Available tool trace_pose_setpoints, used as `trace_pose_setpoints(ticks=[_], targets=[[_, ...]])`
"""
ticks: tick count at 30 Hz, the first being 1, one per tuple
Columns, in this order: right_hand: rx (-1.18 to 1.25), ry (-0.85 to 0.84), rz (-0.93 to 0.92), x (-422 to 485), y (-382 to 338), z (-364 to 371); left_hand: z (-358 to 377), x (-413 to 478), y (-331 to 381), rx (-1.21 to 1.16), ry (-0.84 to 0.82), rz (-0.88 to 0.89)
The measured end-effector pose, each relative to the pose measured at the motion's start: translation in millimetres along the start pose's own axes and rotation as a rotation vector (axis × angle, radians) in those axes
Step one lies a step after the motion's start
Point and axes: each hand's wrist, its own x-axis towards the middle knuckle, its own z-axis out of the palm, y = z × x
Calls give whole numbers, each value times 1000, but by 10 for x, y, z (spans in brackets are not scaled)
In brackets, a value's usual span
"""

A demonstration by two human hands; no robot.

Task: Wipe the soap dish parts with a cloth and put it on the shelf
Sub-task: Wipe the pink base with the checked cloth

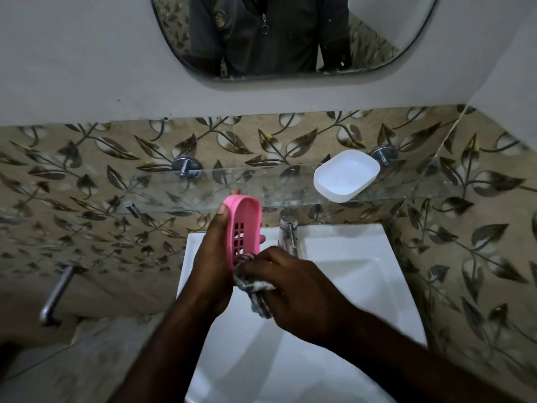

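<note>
Step in hand: wiping the pink slotted insert [242, 228] over the sink [363, 237]. Wipe judged mid-way; slots at the 12 o'clock end not yet under cloth.

Left hand [210, 263]: gripping the insert, held nearly on edge, long axis 12 to 6. Thumb curled onto the rim at 10 o'clock, one fingertip showing past the 12 o'clock end, another past the 3 o'clock side. Palm behind the 9 o'clock wall.

Right hand [293, 289]: fingers curled tight round a bunched striped cloth [255, 289]. Cloth pressed into the 6 o'clock end of the insert, touching the lowest slots. Loose tail hanging toward 6 o'clock, between the two hands.

Other part: white tray [345, 175] set on the glass shelf [162, 193], at 2 o'clock from the insert, well apart from both hands. Whether wiped or not, cannot tell.

Next move, as judged: cloth drawn up the grid toward 12 o'clock, left grip kept firm against the push, then the insert turned for its back. After that, a lift to 2 o'clock and a level drop into the tray. Thin plastic, likely slippery if wet.

Tap [287, 231] just beside the insert at 3 o'clock; some care needed on the lift.
</note>
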Motion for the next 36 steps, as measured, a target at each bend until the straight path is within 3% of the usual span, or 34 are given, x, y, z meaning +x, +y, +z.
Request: trace_pose_setpoints(ticks=[2, 5, 10, 14, 18, 22, 25, 30, 36], targets=[[-162, -66, 5, -53, 94, 41, -37, 49, -35, -23, 39, -49], [-286, 7, 18, -65, 201, 71, -65, 114, -114, -122, 70, -197], [12, 274, 160, -53, 226, 24, -22, 159, -123, -231, 11, -349], [105, 65, 84, -165, 250, 88, 36, 166, -149, -242, 69, -372], [187, 93, 195, -215, 394, 33, 62, 167, -204, -362, 137, -392], [-61, 2, 157, -212, 402, 25, 156, 139, -239, -350, 122, -392], [-253, 135, 56, -183, 401, 35, 187, 126, -247, -381, 115, -384], [-76, 293, 50, -185, 419, -103, 58, 160, -260, -396, -27, -342], [172, 210, 170, -100, 560, -499, -133, 182, -152, -339, -218, -296]])
